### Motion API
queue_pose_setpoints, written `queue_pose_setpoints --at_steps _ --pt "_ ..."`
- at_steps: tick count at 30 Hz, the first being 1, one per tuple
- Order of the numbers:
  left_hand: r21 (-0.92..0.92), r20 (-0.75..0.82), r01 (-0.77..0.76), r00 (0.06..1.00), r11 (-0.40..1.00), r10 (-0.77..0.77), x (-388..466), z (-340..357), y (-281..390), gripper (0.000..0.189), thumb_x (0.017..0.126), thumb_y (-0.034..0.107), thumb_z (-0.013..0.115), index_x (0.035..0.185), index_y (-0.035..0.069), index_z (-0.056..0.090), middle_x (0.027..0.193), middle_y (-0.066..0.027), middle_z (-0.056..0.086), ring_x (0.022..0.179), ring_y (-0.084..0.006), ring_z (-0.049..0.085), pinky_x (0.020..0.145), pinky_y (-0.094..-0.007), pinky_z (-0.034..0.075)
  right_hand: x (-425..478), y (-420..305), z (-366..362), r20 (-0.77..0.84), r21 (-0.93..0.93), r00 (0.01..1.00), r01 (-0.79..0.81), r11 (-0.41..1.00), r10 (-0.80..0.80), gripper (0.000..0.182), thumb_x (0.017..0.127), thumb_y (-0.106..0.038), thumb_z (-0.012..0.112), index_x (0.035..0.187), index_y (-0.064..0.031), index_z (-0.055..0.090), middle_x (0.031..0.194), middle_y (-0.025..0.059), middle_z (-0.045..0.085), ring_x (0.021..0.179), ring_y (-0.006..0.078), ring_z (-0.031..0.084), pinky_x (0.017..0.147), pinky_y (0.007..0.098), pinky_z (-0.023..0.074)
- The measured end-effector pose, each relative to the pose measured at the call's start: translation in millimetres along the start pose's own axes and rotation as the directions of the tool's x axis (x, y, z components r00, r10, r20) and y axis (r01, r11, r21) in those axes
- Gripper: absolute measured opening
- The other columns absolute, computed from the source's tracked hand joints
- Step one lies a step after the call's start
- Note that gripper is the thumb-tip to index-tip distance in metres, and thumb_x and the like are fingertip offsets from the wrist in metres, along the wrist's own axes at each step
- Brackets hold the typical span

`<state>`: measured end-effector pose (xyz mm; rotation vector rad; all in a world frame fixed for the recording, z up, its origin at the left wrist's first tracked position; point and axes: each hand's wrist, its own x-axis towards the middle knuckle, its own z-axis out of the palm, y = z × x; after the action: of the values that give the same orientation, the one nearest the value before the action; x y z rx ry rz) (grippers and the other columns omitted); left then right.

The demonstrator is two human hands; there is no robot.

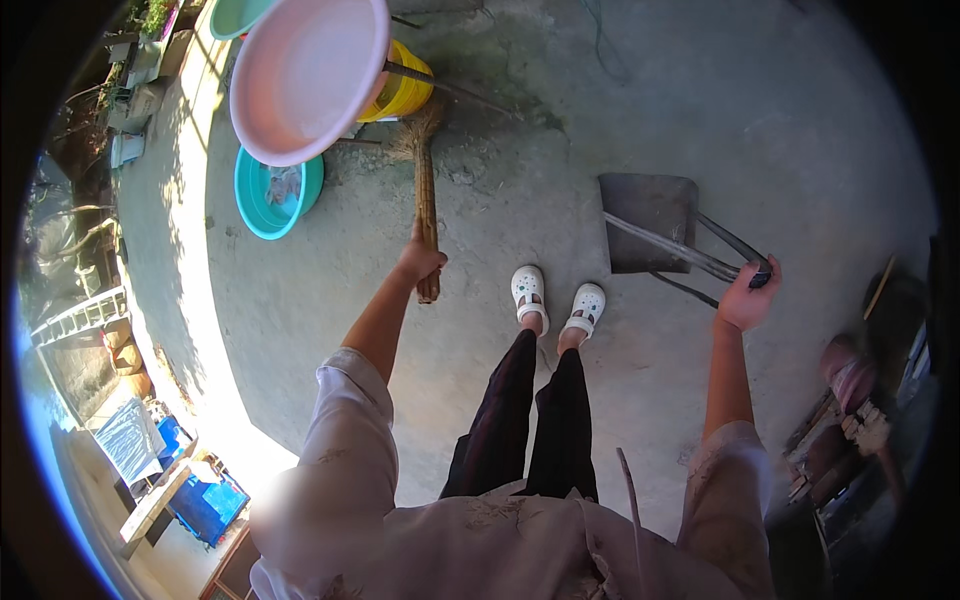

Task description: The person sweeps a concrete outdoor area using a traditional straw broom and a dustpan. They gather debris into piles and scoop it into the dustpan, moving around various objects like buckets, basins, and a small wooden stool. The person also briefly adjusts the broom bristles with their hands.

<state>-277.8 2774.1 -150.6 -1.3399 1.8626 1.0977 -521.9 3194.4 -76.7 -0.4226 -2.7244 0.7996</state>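
My left hand (422,259) grips the bound handle of a straw broom (425,180). The broom's bristles spread out at the far end, beside a yellow bucket (409,82). Over on the right, my right hand (748,298) is closed around the top of a long-handled dustpan (649,225). Its dark, flat pan lies out in front of my feet, and its handle bars run back towards my fingers. Between the two tools stand my feet in white clogs (529,294) on the concrete floor (480,420).
A pink basin (307,75) stands high at the upper left, partly covering the yellow bucket. Below it, a turquoise basin (247,199) holds some cloth. A metal rod (465,94) juts out past the bucket. Bundled items (847,375) stand along the right edge.
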Motion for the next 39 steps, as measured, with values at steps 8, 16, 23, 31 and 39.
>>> queue_pose_setpoints --at_steps 8,16,23,31,39 --pt "0.48 0.154 0.003 0.984 0.877 -0.087 -169.7 -26.5 -77.3 0.095 0.058 0.004 0.056 0.136 0.026 0.004 0.088 -0.0211 0.059 0.083 -0.0379 0.056 0.072 -0.0407 0.046 1.6 3.5 -9.8 0.003 -0.153 0.996 -0.089 0.984 0.091 0.039 0.075 -0.039 0.051 0.106 -0.0169 0.052 0.08 0.0082 0.062 0.07 0.0257 0.059 0.058 0.0372 0.0445" --pt "-0.434 0.117 0.18 0.983 0.883 -0.143 -33.7 -29.0 -64.2 0.085 0.063 0.0 0.054 0.132 0.015 0.006 0.063 -0.0109 0.051 0.046 -0.0204 0.05 0.04 -0.0338 0.045 1.4 -9.6 5.9 -0.008 -0.085 1.0 -0.006 0.996 0.005 0.04 0.073 -0.04 0.052 0.106 -0.0172 0.053 0.08 0.0079 0.062 0.067 0.0255 0.06 0.055 0.0358 0.0448" --pt "0.142 0.277 0.058 0.956 0.988 -0.096 -180.0 123.3 -34.8 0.103 0.058 0.016 0.063 0.135 0.014 -0.006 0.102 -0.0268 0.054 0.093 -0.0385 0.054 0.08 -0.039 0.044 5.1 3.3 -3.9 -0.014 -0.203 0.999 -0.033 0.979 0.03 0.038 0.073 -0.04 0.053 0.105 -0.0202 0.053 0.079 0.0075 0.061 0.067 0.0268 0.059 0.056 0.0372 0.0447" --pt "0.123 0.297 -0.172 0.946 0.977 0.129 -221.3 66.9 52.3 0.094 0.061 0.007 0.058 0.136 0.021 0.003 0.098 -0.0234 0.055 0.091 -0.0382 0.054 0.077 -0.038 0.043 12.3 -5.6 -10.9 0.004 -0.177 0.999 -0.051 0.983 0.052 0.035 0.073 -0.037 0.055 0.104 -0.0204 0.052 0.076 0.0085 0.062 0.066 0.0291 0.059 0.055 0.0396 0.0448" --pt "-0.107 0.143 -0.165 0.973 0.98 0.179 -13.6 112.0 134.9 0.094 0.059 0.006 0.059 0.136 0.019 0.007 0.082 -0.0176 0.059 0.074 -0.0306 0.059 0.064 -0.0358 0.048 6.9 -2.9 16.8 -0.071 -0.092 0.997 0.015 0.996 -0.022 0.036 0.07 -0.035 0.055 0.101 -0.0181 0.053 0.07 0.0094 0.06 0.06 0.0305 0.058 0.05 0.0407 0.0436"
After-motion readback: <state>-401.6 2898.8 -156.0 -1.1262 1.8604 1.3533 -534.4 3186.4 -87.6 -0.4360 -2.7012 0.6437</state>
